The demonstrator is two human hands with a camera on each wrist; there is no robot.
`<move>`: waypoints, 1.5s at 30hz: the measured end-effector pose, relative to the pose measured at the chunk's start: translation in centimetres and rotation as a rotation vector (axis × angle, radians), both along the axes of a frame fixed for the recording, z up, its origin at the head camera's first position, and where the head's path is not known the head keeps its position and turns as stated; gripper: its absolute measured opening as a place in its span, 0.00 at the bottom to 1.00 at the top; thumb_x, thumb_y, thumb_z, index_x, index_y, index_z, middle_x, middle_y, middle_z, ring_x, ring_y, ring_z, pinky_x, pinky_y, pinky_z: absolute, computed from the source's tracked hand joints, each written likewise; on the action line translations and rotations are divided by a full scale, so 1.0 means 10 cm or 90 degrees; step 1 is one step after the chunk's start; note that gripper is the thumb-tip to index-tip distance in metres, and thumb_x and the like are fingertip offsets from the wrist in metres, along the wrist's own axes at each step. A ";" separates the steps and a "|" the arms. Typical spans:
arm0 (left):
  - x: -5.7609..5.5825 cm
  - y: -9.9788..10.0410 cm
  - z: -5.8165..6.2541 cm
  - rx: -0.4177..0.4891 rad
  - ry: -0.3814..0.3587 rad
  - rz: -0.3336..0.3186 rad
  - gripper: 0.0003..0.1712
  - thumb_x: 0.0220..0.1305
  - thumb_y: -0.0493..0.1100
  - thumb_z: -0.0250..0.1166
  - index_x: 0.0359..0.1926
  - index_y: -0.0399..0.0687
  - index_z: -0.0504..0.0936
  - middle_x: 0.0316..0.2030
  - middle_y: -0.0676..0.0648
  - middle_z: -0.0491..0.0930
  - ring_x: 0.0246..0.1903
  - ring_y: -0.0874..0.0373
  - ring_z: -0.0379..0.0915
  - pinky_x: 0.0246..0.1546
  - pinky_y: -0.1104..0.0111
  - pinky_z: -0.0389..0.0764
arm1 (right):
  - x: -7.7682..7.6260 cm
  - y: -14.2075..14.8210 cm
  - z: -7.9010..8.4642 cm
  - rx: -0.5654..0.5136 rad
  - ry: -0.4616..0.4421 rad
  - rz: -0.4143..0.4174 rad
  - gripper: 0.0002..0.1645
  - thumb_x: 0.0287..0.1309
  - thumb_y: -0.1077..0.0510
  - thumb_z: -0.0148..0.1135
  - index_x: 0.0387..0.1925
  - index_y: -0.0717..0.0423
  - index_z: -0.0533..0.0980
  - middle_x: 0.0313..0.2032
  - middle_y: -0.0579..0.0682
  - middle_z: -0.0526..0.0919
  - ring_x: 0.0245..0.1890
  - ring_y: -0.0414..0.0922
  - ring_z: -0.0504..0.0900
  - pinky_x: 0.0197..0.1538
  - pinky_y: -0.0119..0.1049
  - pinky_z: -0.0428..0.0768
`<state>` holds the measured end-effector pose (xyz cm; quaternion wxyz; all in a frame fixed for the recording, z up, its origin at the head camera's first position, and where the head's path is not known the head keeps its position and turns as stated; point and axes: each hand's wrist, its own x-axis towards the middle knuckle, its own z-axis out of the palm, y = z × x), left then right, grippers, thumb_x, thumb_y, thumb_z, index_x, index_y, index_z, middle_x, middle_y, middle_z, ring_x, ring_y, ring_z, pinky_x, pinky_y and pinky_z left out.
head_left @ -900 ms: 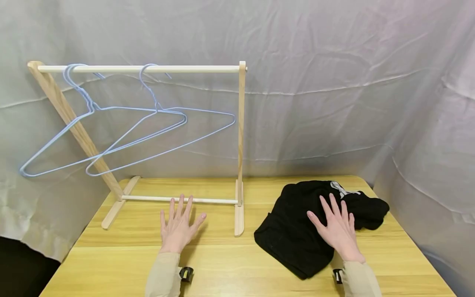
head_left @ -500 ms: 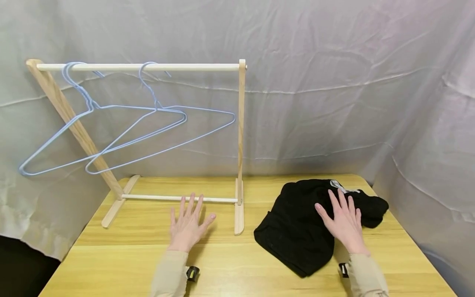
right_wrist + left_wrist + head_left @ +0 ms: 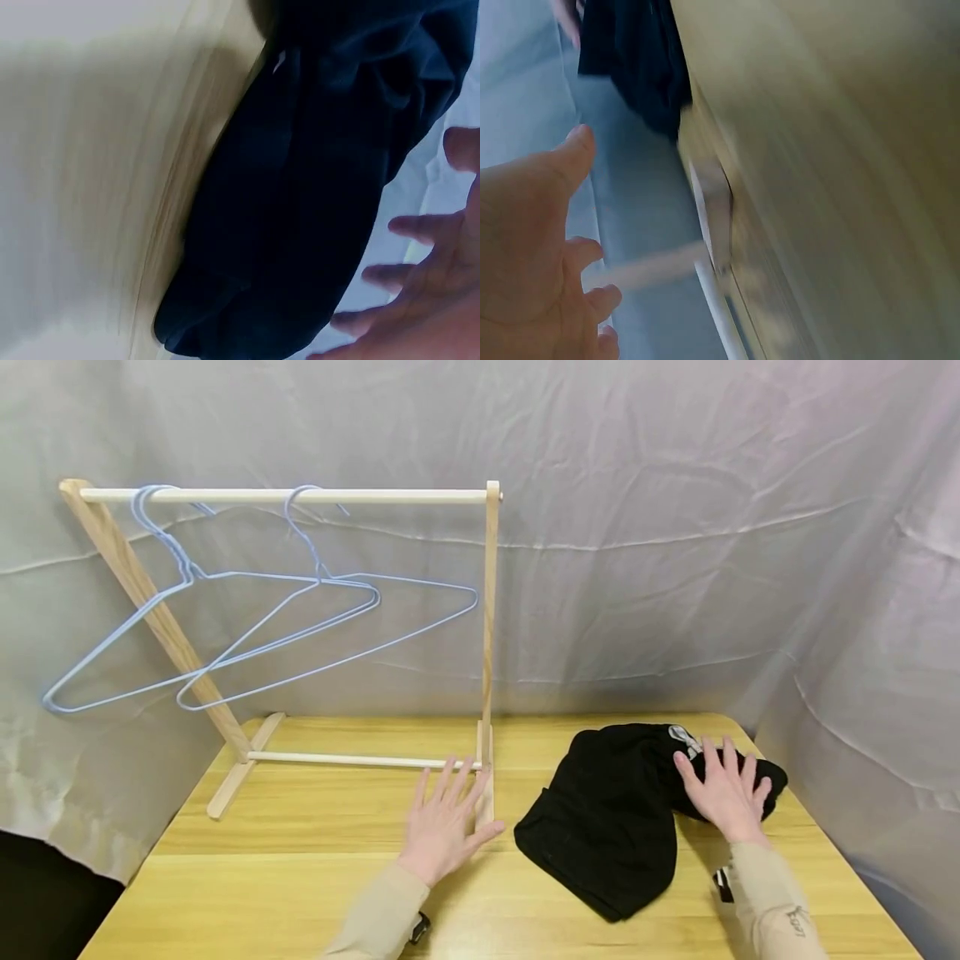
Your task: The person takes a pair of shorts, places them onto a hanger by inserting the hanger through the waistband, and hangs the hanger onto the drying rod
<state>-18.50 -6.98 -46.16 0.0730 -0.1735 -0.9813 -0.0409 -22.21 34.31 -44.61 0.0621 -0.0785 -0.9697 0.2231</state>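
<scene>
A black cloth garment (image 3: 600, 827) with a white drawstring (image 3: 684, 741) lies bunched on the right of the table. Over its narrower right part is my right hand (image 3: 723, 789), fingers spread and holding nothing. In the right wrist view the dark cloth (image 3: 292, 187) fills the middle, with the right hand (image 3: 431, 289) at the lower right, its fingers apart from the cloth. My left hand (image 3: 444, 827) hovers over the table left of the garment, fingers spread, near the right foot of a wooden rack. The left wrist view shows this hand's palm and thumb (image 3: 532, 247) holding nothing.
Light blue hangers (image 3: 247, 647) hang from the top bar (image 3: 390, 496) of the wooden rack (image 3: 489, 610) at the left. A low crossbar (image 3: 337, 760) joins its feet. Grey curtains (image 3: 645, 568) enclose the back and sides of the wooden table (image 3: 300, 877).
My left hand has moved right, from the rack's crossbar toward the garment. The right hand has shifted right along the garment. The garment and hangers lie as before.
</scene>
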 end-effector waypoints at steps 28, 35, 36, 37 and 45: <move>-0.19 1.27 0.07 -0.110 -0.266 -0.199 0.63 0.62 0.53 0.71 0.81 0.64 0.33 0.82 0.56 0.29 0.81 0.61 0.28 0.80 0.66 0.41 | -0.35 0.01 -0.01 0.020 -0.259 -0.014 0.56 0.63 0.31 0.53 0.76 0.64 0.49 0.71 0.82 0.41 0.72 0.80 0.31 0.62 0.85 0.44; -0.26 1.44 0.06 -0.141 -0.244 -0.206 0.63 0.53 0.47 0.77 0.80 0.67 0.45 0.78 0.61 0.50 0.77 0.64 0.47 0.71 0.73 0.59 | -0.37 0.00 0.00 0.021 -0.259 0.004 0.52 0.63 0.34 0.55 0.73 0.65 0.54 0.69 0.80 0.47 0.70 0.77 0.44 0.60 0.80 0.59; -0.27 1.46 0.06 -0.143 -0.236 -0.204 0.60 0.52 0.47 0.77 0.79 0.68 0.49 0.76 0.61 0.54 0.75 0.64 0.51 0.68 0.73 0.62 | -0.37 0.00 0.01 0.024 -0.258 0.006 0.52 0.62 0.34 0.55 0.73 0.66 0.55 0.68 0.80 0.48 0.70 0.77 0.45 0.59 0.79 0.59; -0.27 1.46 0.07 -0.143 -0.227 -0.203 0.57 0.52 0.47 0.77 0.77 0.69 0.53 0.73 0.61 0.57 0.71 0.63 0.55 0.63 0.74 0.64 | -0.37 0.01 0.02 0.027 -0.257 0.010 0.52 0.62 0.34 0.56 0.72 0.66 0.56 0.67 0.80 0.49 0.69 0.77 0.46 0.59 0.79 0.59; -0.29 1.46 0.05 -0.071 -0.223 -0.184 0.25 0.50 0.41 0.77 0.47 0.65 0.77 0.45 0.61 0.76 0.45 0.64 0.70 0.42 0.74 0.70 | -0.32 -0.05 0.02 0.049 -0.246 0.035 0.42 0.57 0.36 0.63 0.60 0.64 0.69 0.60 0.75 0.62 0.64 0.73 0.56 0.53 0.79 0.63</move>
